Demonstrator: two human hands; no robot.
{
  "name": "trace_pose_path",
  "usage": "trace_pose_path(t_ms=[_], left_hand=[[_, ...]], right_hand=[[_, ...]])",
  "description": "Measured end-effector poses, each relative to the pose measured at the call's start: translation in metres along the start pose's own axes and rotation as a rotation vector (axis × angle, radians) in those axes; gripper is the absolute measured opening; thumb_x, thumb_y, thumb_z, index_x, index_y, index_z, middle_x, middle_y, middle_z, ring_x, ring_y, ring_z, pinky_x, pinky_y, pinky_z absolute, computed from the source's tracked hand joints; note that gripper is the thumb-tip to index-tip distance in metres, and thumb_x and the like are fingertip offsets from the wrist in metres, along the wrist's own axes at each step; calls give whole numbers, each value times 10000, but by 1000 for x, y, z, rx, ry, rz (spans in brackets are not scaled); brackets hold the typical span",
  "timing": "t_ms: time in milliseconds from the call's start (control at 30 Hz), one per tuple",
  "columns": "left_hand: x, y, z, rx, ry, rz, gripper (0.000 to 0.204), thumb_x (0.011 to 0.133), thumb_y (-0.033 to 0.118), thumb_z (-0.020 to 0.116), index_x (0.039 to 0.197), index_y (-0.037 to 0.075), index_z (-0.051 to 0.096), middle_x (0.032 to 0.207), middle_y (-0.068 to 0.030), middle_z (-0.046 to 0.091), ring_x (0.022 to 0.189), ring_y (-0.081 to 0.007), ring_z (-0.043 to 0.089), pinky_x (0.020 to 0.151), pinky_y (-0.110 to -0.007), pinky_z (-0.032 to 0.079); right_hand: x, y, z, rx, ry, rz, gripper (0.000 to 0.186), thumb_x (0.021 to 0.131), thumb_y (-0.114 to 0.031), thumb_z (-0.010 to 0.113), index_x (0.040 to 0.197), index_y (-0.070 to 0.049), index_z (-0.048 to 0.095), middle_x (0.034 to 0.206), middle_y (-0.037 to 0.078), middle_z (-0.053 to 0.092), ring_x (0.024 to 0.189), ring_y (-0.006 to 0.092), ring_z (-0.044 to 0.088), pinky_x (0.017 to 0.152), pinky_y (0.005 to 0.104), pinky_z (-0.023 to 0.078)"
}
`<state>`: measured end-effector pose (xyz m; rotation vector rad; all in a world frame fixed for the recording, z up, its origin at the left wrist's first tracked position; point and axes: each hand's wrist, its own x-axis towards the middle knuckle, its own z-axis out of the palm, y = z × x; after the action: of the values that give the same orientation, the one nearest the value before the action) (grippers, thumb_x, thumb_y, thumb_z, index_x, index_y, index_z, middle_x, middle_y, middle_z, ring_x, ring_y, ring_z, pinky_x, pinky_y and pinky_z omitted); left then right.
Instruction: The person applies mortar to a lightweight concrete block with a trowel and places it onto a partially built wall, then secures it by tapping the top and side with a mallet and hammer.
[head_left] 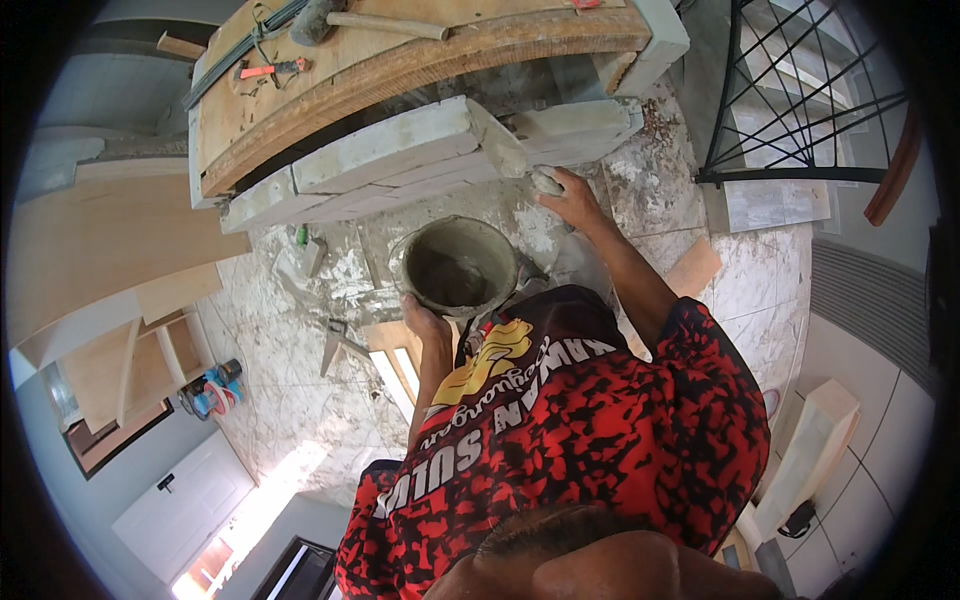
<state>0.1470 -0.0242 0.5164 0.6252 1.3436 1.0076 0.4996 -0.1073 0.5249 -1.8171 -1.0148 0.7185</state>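
In my right hand (575, 200) is the handle of a trowel (502, 148), its mortar-smeared blade against the top of a low wall of pale blocks (390, 152). A gap shows in the wall's upper course by the blade. My left hand (426, 320) grips the near left rim of a round bucket (412, 255), which stands close in front of me. Wet grey mortar (462, 285) lies inside it. The fingertips of my left hand are partly hidden by the rim.
Beyond the wall, a wooden worktop (330, 80) carries a mallet (385, 24) and a red-handled hammer (272, 69). A handsaw (332, 348) lies on the mortar-splashed tile floor (280, 400). A black metal grille (800, 90) stands at the far right, boards (120, 235) at left.
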Motion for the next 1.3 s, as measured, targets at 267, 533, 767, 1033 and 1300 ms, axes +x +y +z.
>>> trace_pose_path(t_ms=[267,533,767,1033,1300], left_hand=[[-14,2,0,-79,-19,-50,234,949,223,389,1022,24,489,1067,-95,521,1000,-207,501,918,-361,412],[-23,3,-11,-7,-8,15,232,959,215,375,1008,25,499,1043,-98,531,987,-210,512,911,-356,418],[-23,4,-13,17,17,0,265,956,220,342,1030,19,498,1057,-108,542,1005,-225,527,894,-378,434],[-15,-3,-20,54,-18,9,284,953,225,317,1007,26,512,1055,-111,554,1021,-228,532,903,-369,436],[-15,0,-22,19,4,-15,225,961,210,376,1023,24,487,1051,-90,510,985,-193,499,913,-341,407]], right_hand=[[12,72,21,-54,112,300,540,743,-312,693,1199,-57,554,1032,185,640,915,307,617,817,364,478],[9,41,52,76,27,362,590,796,-298,669,1273,1,493,1272,202,526,1161,315,520,927,357,428],[-2,6,67,-117,137,89,507,797,-299,648,1222,-44,539,1184,185,577,1062,346,565,895,396,448],[3,57,45,56,109,388,566,791,-365,652,1240,-43,527,1182,212,570,1098,327,554,926,392,428],[42,59,71,-302,-36,356,604,812,-359,627,1274,2,482,1320,208,469,1208,359,453,1019,399,363]])
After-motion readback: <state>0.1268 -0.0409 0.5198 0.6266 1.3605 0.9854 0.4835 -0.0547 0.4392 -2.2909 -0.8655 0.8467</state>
